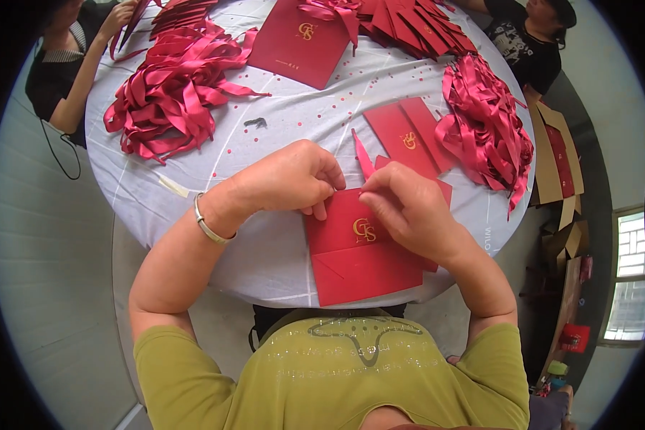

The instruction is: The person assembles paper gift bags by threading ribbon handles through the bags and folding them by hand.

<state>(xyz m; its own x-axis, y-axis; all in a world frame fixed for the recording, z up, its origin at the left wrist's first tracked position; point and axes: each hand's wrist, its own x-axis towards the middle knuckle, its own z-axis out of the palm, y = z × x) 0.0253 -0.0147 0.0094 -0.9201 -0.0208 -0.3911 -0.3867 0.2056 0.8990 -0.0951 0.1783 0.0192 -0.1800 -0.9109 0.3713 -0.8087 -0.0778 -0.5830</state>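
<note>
A flat red paper bag [358,279] with a gold emblem lies in front of me at the table's near edge, its folded bottom toward me. At its upper left corner, the fingers of my left hand [301,179] are curled closed on the edge. My right hand [412,211] pinches at the bag's top edge, where a pink ribbon [362,154] sticks up beyond the fingertips. The pinched end is mostly hidden by the fingers. Under and beyond my right hand lie more flat red bags [398,129].
Heaps of pink ribbon lie at left [168,100] and right [484,129] on the white-clothed round table [258,165]. A large red bag [304,43] and fanned stacks [408,25] lie at the far side. Two people sit across; an open carton [548,158] stands right.
</note>
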